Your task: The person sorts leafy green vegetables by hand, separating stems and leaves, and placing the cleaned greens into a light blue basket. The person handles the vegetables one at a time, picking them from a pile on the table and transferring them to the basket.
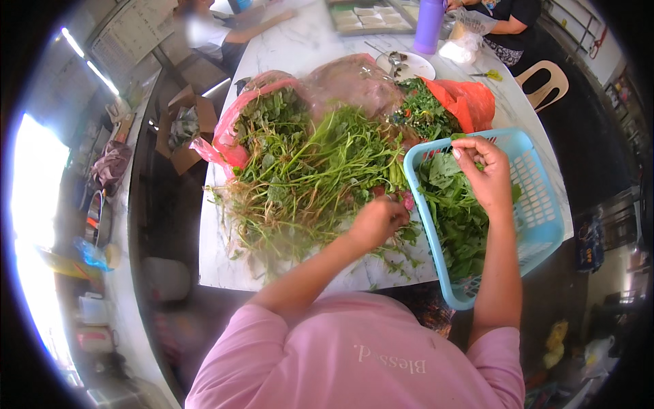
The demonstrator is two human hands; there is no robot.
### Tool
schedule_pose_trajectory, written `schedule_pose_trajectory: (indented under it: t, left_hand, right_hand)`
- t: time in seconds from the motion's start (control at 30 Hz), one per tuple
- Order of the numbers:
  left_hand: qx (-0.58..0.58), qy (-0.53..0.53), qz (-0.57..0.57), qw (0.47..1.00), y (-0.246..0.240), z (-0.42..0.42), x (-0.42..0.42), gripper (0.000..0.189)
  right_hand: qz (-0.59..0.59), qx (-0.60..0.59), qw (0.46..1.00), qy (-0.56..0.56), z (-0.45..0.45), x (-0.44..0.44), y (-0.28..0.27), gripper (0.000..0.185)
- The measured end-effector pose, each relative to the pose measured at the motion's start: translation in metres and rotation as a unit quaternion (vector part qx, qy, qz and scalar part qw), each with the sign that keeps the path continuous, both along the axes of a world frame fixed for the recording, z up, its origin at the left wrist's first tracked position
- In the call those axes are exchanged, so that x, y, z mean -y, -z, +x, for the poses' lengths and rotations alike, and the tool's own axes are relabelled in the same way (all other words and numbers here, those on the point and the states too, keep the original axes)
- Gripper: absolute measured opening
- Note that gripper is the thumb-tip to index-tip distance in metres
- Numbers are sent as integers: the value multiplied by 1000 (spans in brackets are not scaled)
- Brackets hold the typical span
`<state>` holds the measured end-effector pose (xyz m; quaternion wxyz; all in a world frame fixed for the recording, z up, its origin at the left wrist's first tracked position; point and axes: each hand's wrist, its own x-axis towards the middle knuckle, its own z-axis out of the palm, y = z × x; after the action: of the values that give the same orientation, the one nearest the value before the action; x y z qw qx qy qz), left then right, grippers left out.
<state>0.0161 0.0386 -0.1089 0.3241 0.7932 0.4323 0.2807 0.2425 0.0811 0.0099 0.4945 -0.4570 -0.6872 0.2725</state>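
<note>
My right hand (483, 171) is raised over a light-blue plastic basket (421, 189), with a small green leaf (458, 136) pinched at its fingertips. Picked green leaves (454, 225) fill the left part of the basket. My left hand (378, 222) is curled low over the table, beside the basket's left wall. Its fingertips are partly hidden, so I cannot tell whether it grips a stem. Left of the basket spreads a big heap of leafy greens with long stems and pale roots (306, 179). Loose sprigs (401, 260) lie under and in front of my left hand.
Pink plastic bags (352, 84) and a red bag (472, 105) of small-leaved greens border the heap on the marble-patterned table (225, 271). Behind stand a plate with spoons (416, 64), a purple tumbler (429, 25), scissors (491, 75) and a tray (370, 30). Two people are across the table.
</note>
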Motion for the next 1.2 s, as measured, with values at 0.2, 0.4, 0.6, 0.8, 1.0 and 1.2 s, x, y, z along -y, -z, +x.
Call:
schedule_pose_trajectory:
  t: [0.2, 0.4, 0.6, 0.8, 1.0, 1.2]
  left_hand:
    - [56, 4, -10, 998, -34, -15, -7, 15]
    - [-183, 28, 53, 981, 3, 31, 34, 15]
    - [-29, -22, -27, 999, 8, 25, 27, 18]
    - [380, -168, -116, 902, -36, -14, 3, 15]
    - [252, -11, 101, 962, -93, 17, 18, 29]
    - [41, -78, 207, 974, -87, -28, 23, 27]
  right_hand:
    - [25, 24, 999, -13, -7, 4, -8, 11]
    - [26, 62, 997, -44, -10, 6, -10, 12]
    - [26, 66, 997, -30, -7, 7, -9, 12]
    - [22, 62, 995, -72, -15, 10, -15, 14]
    - [23, -30, 999, -12, -6, 4, -4, 16]
    - [12, -93, 994, 59, 27, -7, 4, 8]
